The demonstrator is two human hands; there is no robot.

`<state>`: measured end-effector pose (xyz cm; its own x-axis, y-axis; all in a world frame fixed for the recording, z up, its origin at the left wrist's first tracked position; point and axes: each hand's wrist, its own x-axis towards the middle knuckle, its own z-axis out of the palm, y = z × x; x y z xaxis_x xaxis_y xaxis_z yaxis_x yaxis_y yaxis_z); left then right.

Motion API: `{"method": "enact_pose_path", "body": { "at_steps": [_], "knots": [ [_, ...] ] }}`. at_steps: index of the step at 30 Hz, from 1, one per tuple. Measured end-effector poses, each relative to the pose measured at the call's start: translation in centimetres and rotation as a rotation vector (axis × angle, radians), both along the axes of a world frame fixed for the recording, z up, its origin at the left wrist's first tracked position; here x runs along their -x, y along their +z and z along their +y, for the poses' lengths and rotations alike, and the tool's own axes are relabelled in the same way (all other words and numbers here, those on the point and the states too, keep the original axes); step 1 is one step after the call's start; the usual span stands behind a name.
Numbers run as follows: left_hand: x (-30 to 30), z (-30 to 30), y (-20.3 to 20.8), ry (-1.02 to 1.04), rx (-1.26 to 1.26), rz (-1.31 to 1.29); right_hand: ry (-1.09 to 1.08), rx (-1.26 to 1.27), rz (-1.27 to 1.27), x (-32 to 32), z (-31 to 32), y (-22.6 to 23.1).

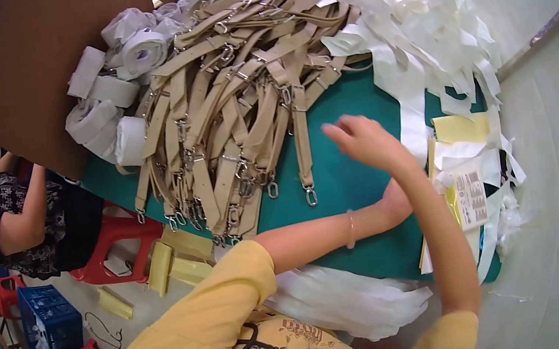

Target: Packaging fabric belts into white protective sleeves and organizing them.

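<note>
Over the green table top, my right hand is raised with its fingers loosely bent and apart, holding nothing that I can see. My left hand reaches across beneath my right forearm, which hides its fingers; a bracelet circles the left wrist. Nearest to it is a pack with a white printed label, among yellow and white sheets. To the left of my hands lies a large heap of beige straps with metal buckles and snap hooks, several ends hanging toward me.
White rolls of tape are stacked beside the straps. A pile of white strips covers the far right. White cloth lies at my lap. On the left, a person sits near a red stool and a blue crate.
</note>
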<state>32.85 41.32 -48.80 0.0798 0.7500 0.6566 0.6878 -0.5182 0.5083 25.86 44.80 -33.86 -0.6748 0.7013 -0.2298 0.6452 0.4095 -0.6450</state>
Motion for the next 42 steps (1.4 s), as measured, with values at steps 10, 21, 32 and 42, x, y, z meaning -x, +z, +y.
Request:
{"method": "enact_pose_path", "body": {
  "at_steps": [10, 21, 32, 42],
  "knots": [
    [17.9, -14.8, 8.4, -1.043, 1.276, -0.54, -0.191, 0.182, 0.408, -2.9, -4.4, 3.5],
    [14.1, -18.9, 17.7, -1.588, 1.276, -0.42, -0.141, 1.273, 1.008, -10.4, -12.3, 0.3],
    [15.8, -18.8, 15.3, -1.974, 1.548, -0.34, -0.496, 0.544, 1.936, -30.9, -1.5, 9.4],
    [15.0, 12.1, 10.7, 0.269, 0.88, -0.723, -0.097, 0.688, 1.512, -27.4, -11.3, 11.1]
  ]
}}
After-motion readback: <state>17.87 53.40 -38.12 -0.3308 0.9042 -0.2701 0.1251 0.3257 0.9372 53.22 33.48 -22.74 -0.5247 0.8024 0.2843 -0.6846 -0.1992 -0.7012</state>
